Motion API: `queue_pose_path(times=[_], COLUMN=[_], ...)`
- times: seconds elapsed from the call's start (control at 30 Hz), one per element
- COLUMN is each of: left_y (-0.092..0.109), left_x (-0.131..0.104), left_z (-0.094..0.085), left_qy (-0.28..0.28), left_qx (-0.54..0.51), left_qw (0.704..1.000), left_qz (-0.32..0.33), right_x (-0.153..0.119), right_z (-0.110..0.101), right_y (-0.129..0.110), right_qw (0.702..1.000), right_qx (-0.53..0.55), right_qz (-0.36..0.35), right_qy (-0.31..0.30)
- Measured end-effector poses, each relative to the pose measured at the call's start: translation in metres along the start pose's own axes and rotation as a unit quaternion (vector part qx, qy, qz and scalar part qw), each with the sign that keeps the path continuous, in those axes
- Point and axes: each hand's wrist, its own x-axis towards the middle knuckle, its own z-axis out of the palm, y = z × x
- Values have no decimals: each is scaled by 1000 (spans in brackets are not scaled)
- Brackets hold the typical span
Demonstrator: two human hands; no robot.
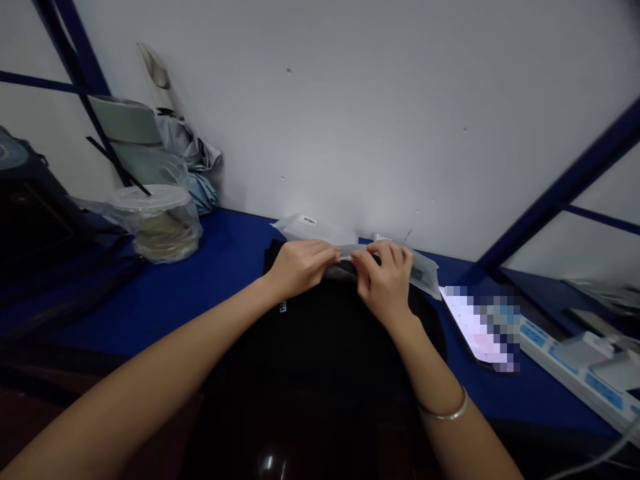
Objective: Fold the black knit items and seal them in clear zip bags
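Is a blue table (pixel 235 250); carries a bagged tub (pixel 167 230) and dark bag (pixel 37 193) on the left, a light-blue bundle (pixel 201 192) by the wall (pixel 350 120), a lit phone (pixel 466 320) and power strip (pixel 575 373) on the right; disappears behind black fabric (pixel 330 333) in the middle

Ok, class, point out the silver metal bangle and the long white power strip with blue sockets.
Silver metal bangle (pixel 451 416), head view: lower curve.
Long white power strip with blue sockets (pixel 603 391), head view: a blue socket.
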Motion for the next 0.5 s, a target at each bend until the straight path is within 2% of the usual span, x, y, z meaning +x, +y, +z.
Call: queue_pose_path(times=[0.27, 0.4, 0.5], left_y=[2, 0, -6], left_x=[5, 5, 4], left_z=[-6, -7, -7], left_qy=[-40, -50, -58], left_qx=[91, 122, 137], left_qw=[995, 991, 989], left_qz=[2, 3, -23], right_x=[2, 1, -1], right_z=[-4, -3, -1], right_y=[5, 3, 6], right_qw=[998, 998, 997], right_qx=[-15, -14, 37], right_qz=[20, 30, 52], right_qy=[-56, -53, -35])
